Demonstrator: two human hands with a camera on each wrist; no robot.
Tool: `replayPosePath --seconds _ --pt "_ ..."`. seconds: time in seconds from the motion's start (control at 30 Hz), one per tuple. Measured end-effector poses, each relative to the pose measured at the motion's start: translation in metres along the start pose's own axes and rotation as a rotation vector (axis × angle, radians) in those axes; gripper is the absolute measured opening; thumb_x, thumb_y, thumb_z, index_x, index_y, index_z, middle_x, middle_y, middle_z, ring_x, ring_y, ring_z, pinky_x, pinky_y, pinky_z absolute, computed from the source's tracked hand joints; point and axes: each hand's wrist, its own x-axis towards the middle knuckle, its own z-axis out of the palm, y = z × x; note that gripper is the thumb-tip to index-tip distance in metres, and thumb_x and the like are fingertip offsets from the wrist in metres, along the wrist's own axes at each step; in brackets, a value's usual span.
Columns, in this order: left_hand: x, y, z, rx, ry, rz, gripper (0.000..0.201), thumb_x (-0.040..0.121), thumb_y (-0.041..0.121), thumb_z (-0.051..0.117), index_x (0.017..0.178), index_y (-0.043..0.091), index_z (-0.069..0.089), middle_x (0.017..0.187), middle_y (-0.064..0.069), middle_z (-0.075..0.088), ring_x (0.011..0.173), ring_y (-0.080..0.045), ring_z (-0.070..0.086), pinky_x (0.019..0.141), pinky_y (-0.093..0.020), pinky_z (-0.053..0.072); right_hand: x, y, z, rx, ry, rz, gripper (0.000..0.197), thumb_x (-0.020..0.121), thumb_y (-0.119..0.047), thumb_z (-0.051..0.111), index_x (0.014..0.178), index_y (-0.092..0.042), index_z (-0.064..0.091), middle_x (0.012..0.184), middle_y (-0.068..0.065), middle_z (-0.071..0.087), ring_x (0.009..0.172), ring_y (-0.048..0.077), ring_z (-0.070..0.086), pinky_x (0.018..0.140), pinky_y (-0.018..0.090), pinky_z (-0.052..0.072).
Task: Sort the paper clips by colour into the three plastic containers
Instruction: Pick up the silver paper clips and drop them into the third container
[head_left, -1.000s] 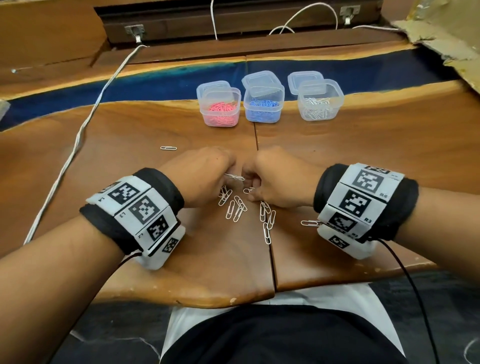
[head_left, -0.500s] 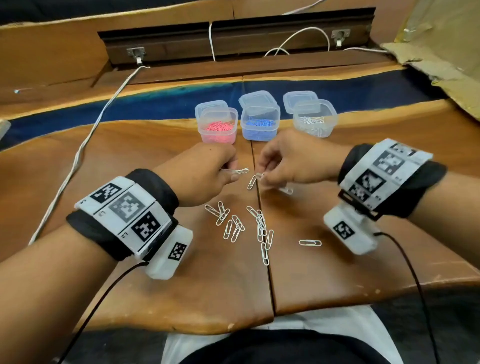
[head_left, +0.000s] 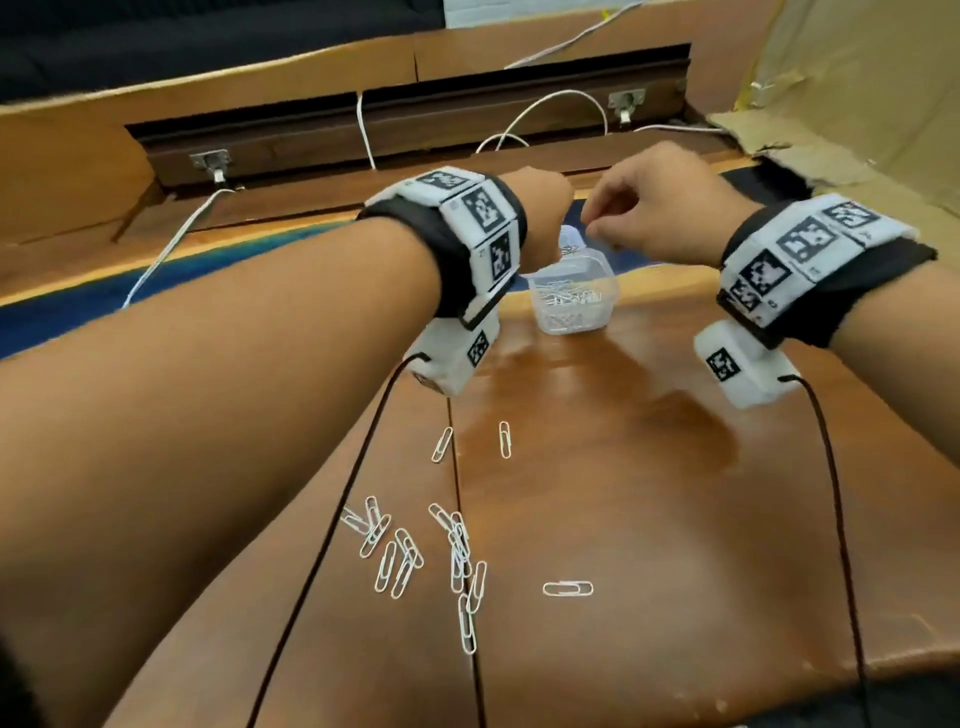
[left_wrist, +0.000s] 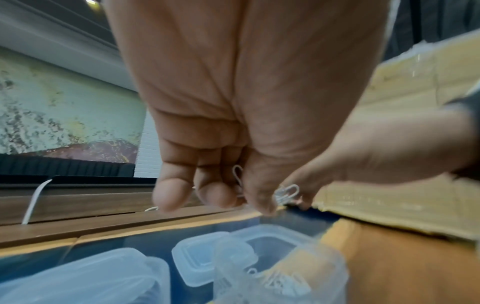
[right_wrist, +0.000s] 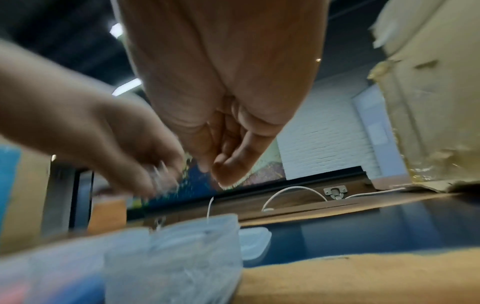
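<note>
My left hand (head_left: 545, 218) hovers over the clear container (head_left: 571, 299) of white paper clips, at the table's far middle. It pinches a few white clips (left_wrist: 285, 193) between thumb and fingers, and they hang just above the container's rim (left_wrist: 280, 242). My right hand (head_left: 597, 231) is beside it over the same container, its fingers curled and thumb tip against a fingertip (right_wrist: 228, 164); no clip shows between them. Several loose white clips (head_left: 415, 551) lie on the table near me. My left arm hides the pink and blue containers in the head view; the blue one (right_wrist: 78, 288) shows blurred in the right wrist view.
A loose container lid (left_wrist: 202, 259) lies behind the containers. White cables (head_left: 171, 249) run from a recessed tray (head_left: 415, 130) at the back. Torn cardboard (head_left: 831, 104) stands at the far right. Black wrist cables (head_left: 332, 519) trail over the table towards me.
Both hands have lifted off the clip pile and moved forward to above the white-clip container. The left hand has carried white clips along.
</note>
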Motion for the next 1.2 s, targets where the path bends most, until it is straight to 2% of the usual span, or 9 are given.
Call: replayPosePath --seconds 0.1,0.17,0.3,0.5,0.67,0.8,0.97,1.07,1.2 --pt "0.020 0.008 0.008 0.053 -0.039 0.023 0.010 0.091 0.019 0.058 0.091 0.009 0.058 0.086 -0.009 0.058 0.085 -0.030 0.055 0.069 -0.034 0.039 -0.025 0.006 -0.015 0.144 0.029 0.050 0.004 0.083 -0.012 0.069 0.084 -0.013 0.073 0.070 0.000 0.069 0.061 0.015 0.067 0.059 0.023 0.052" --pt "0.027 0.011 0.013 0.071 -0.031 0.068 0.023 0.087 0.024 0.066 0.097 0.005 0.063 0.097 -0.011 0.064 0.094 -0.032 0.060 0.071 -0.035 0.044 -0.047 0.001 -0.020 0.145 -0.050 0.023 0.003 0.083 -0.015 0.070 0.082 -0.016 0.072 0.068 -0.006 0.068 0.055 0.008 0.065 0.053 0.016 0.050" --pt "0.018 0.010 0.013 0.067 0.021 0.110 0.042 0.084 0.036 0.069 0.113 0.006 0.065 0.108 -0.010 0.067 0.099 -0.031 0.061 0.080 -0.037 0.049 -0.091 -0.021 -0.020 0.055 -0.267 -0.048 0.003 0.081 -0.024 0.071 0.079 -0.027 0.071 0.066 -0.012 0.067 0.063 -0.002 0.062 0.058 0.018 0.048" --pt "-0.086 -0.014 0.017 -0.015 0.039 0.119 0.008 0.083 0.023 0.067 0.090 0.019 0.068 0.088 0.002 0.062 0.081 -0.017 0.050 0.069 -0.028 0.036 -0.152 -0.068 0.014 0.015 -0.718 -0.239 0.029 0.071 -0.041 0.079 0.092 -0.027 0.065 0.066 -0.019 0.055 0.067 -0.008 0.055 0.057 0.008 0.041" --pt "-0.192 -0.044 0.060 -0.119 -0.191 0.032 0.015 0.077 0.029 0.073 0.089 0.024 0.064 0.075 0.011 0.058 0.070 -0.009 0.053 0.058 -0.021 0.037 -0.178 -0.081 0.049 -0.038 -0.761 -0.264 0.022 0.075 -0.041 0.077 0.079 -0.030 0.058 0.073 -0.014 0.058 0.064 0.001 0.055 0.061 0.021 0.048" --pt "-0.229 -0.062 0.090 -0.157 -0.221 -0.047 0.031 0.076 0.036 0.075 0.103 0.032 0.061 0.083 0.016 0.052 0.076 -0.004 0.049 0.068 -0.025 0.038 -0.179 -0.089 0.053 -0.045 -0.790 -0.222 0.017 0.083 -0.028 0.070 0.070 -0.026 0.059 0.066 -0.010 0.061 0.058 0.001 0.054 0.057 0.015 0.041" --pt "-0.232 -0.072 0.111 -0.194 -0.164 -0.017 0.040 0.081 0.031 0.072 0.118 0.035 0.057 0.101 0.013 0.050 0.085 -0.006 0.046 0.080 -0.028 0.044 -0.185 -0.097 0.059 -0.234 -0.817 -0.334 0.009 0.086 -0.015 0.056 0.078 -0.018 0.060 0.079 -0.007 0.060 0.075 0.015 0.056 0.071 0.027 0.047" --pt "-0.226 -0.076 0.115 -0.190 -0.115 -0.032 0.030 0.083 0.027 0.069 0.112 0.034 0.062 0.100 0.011 0.056 0.086 -0.011 0.050 0.081 -0.032 0.048 -0.193 -0.100 0.060 -0.308 -0.766 -0.386 0.008 0.089 -0.016 0.050 0.082 -0.014 0.050 0.088 0.002 0.056 0.079 0.024 0.055 0.074 0.037 0.049" --pt "-0.220 -0.080 0.119 -0.217 -0.106 -0.060 0.005 0.083 0.023 0.067 0.085 0.026 0.063 0.090 0.005 0.062 0.083 -0.017 0.056 0.078 -0.039 0.050 -0.202 -0.102 0.056 -0.318 -0.687 -0.427 0.015 0.090 -0.014 0.047 0.083 -0.022 0.036 0.088 -0.002 0.048 0.079 0.023 0.053 0.070 0.033 0.044"
